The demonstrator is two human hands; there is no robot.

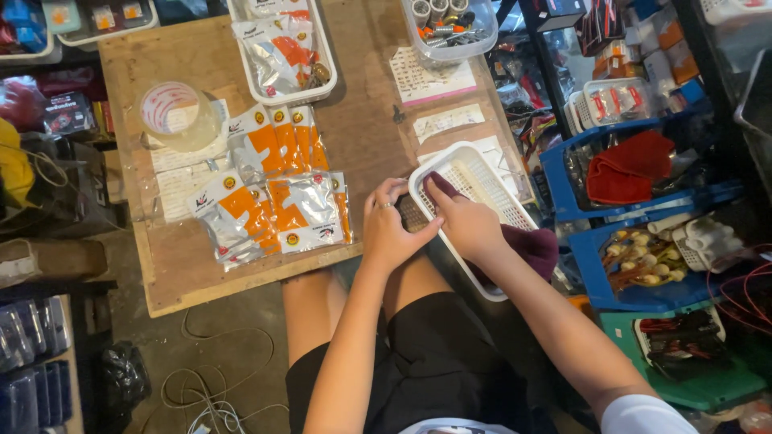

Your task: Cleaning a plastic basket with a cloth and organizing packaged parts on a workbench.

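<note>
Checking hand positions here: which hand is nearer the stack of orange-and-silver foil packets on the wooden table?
Left. The left hand lies just right of the orange-and-silver foil packets; the right hand is farther right, inside the white plastic basket.

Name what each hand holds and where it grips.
Left hand grips the white slotted plastic basket at its near rim; right hand presses a dark red cloth inside it.
</note>
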